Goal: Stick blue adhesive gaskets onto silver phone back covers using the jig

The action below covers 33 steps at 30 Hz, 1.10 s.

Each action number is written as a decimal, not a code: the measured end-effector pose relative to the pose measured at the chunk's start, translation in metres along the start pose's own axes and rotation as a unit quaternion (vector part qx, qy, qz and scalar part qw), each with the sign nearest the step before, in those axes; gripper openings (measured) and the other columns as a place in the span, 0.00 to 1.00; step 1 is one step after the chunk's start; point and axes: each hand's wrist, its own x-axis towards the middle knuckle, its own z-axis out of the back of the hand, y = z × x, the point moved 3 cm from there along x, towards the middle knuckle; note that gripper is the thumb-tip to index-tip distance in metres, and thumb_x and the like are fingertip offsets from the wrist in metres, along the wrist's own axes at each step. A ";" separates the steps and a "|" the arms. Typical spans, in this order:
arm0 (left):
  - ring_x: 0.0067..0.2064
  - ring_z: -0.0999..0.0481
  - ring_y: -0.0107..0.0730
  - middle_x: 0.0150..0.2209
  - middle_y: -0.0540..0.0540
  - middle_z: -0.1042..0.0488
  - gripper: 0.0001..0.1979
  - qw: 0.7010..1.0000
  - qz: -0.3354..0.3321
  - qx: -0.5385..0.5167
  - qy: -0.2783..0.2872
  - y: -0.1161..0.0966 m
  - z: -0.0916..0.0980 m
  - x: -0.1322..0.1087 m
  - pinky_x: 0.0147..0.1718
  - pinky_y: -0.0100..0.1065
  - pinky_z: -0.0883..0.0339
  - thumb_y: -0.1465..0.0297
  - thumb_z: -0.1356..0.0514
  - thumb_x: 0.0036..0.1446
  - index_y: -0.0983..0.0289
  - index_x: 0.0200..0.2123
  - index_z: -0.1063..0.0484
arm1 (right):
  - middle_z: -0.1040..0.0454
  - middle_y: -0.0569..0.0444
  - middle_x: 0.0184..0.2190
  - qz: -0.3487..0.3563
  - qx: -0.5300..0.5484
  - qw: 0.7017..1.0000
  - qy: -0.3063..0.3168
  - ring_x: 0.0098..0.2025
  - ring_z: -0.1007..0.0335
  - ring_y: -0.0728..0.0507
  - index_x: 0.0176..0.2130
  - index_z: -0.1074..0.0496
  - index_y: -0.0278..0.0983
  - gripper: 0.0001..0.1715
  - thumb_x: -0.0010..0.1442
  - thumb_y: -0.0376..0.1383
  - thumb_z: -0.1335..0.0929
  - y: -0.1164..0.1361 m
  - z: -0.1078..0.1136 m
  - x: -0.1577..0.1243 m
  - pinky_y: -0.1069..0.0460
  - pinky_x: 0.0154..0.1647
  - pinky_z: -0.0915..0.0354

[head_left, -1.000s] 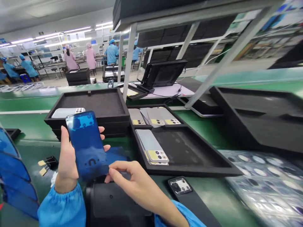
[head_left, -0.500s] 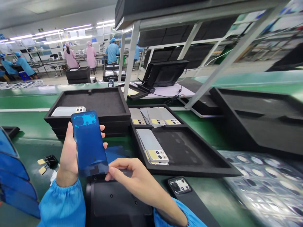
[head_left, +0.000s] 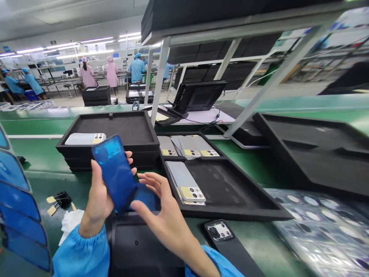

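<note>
My left hand [head_left: 99,196] is wrapped round a blue phone back panel [head_left: 115,173], which is tilted and has a camera cutout area at its top. Thumb and fingers apart, my right hand [head_left: 161,209] hovers beside the panel's lower right corner and holds nothing. Behind and between its fingers shows a blue translucent sheet [head_left: 147,197], apparently lying low. Below both hands is a black fixture [head_left: 147,246], partly covered by my right forearm.
Silver phone backs [head_left: 184,179] lie in a black foam tray [head_left: 230,213]; stacked trays [head_left: 109,156] stand left of it. Blue panels [head_left: 21,207] stand at far left near a binder clip [head_left: 62,200] and white tissue [head_left: 70,225]. A dark phone cover [head_left: 219,231] lies right.
My right fingers have let go of the panel's lower corner and spread apart. The left hand has moved slightly right and tilted the panel.
</note>
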 end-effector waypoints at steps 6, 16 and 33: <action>0.50 0.21 0.42 0.54 0.58 0.22 0.33 0.994 0.034 -0.043 0.099 0.021 -0.007 -0.003 0.49 0.37 0.25 0.42 0.41 0.58 0.63 0.52 0.21 | 0.33 0.44 0.62 0.117 -0.100 0.987 -0.055 0.61 0.31 0.34 0.69 0.55 0.47 0.57 0.53 0.38 0.22 -0.001 -0.010 -0.010 0.37 0.59 0.29; 0.48 0.21 0.43 0.52 0.65 0.21 0.41 0.987 0.121 -0.097 0.049 0.017 -0.012 0.009 0.47 0.39 0.26 0.49 0.67 0.70 0.71 0.48 0.21 | 0.37 0.41 0.63 0.211 -0.191 0.954 -0.098 0.64 0.37 0.32 0.71 0.57 0.44 0.54 0.58 0.33 0.26 0.007 -0.011 -0.009 0.36 0.61 0.30; 0.68 0.38 0.43 0.58 0.46 0.26 0.15 0.945 -0.265 0.166 -0.096 -0.033 -0.025 -0.054 0.64 0.39 0.40 0.68 0.36 0.59 0.48 0.50 0.24 | 0.37 0.42 0.63 -0.029 -0.226 0.966 0.120 0.65 0.37 0.35 0.65 0.50 0.42 0.47 0.54 0.32 0.26 -0.046 0.045 0.030 0.39 0.64 0.37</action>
